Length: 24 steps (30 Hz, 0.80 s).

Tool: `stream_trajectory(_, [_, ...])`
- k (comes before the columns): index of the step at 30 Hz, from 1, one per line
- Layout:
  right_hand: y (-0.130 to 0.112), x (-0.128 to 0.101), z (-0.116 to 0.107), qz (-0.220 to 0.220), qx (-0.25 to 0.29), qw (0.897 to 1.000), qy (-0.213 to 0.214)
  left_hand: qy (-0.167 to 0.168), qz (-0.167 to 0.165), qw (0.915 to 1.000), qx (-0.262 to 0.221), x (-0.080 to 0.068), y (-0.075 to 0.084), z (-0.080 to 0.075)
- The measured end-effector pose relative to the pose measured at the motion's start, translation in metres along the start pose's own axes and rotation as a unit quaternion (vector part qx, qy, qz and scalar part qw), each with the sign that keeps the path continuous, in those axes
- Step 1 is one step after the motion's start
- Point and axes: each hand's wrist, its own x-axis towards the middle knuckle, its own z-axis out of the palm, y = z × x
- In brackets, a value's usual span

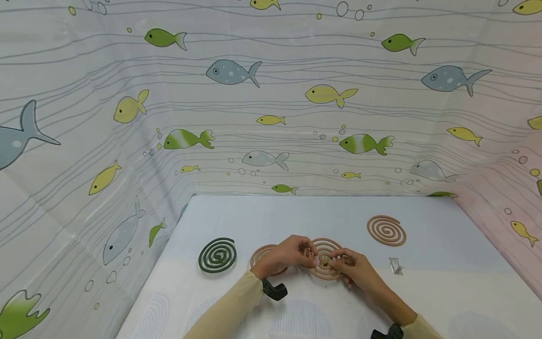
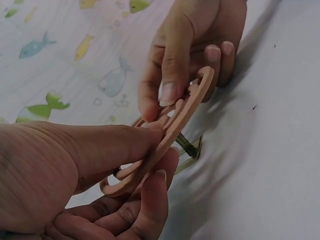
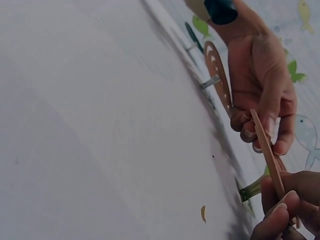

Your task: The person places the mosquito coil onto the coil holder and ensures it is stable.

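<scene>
While two hands point(image 1: 290, 256) point(image 1: 354, 269) pinch one brown coil point(image 1: 324, 257), three other coils point(image 1: 217, 255) point(image 1: 258, 256) point(image 1: 386, 230) sit apart.

The head view looks from up high, ahead and down, and takes in the fish wall point(image 1: 292, 106) and much of the counter point(image 1: 305, 212). The left wrist view is very close: it looks over the left grip point(image 2: 90, 155), across the tan coil point(image 2: 182, 121), to the right grip point(image 2: 176, 55). The right wrist view is close too, tipped, and looks along the counter toward the left grip. All three share both grips and the tan coil.
</scene>
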Motion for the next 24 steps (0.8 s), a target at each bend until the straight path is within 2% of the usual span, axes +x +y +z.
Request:
stream_trajectory(6, [0.0003, 0.0015, -0.0006, 0.002, -0.002, 1.0, 0.001, 0.003, -0.001, 1.0, -0.003, 0.0017, -0.0018, 0.0006])
stream_trajectory(13, [0.0002, 0.0033, -0.0005, 0.001, 0.006, 1.0, 0.004, -0.005, 0.02, 0.9998, -0.007, 0.0038, -0.006, 0.0008])
stream_trajectory(24, [0.0011, 0.0036, -0.0003, 0.004, 0.007, 1.0, 0.011, 0.011, 0.0, 0.9999, -0.001, 0.0062, -0.0045, 0.0053])
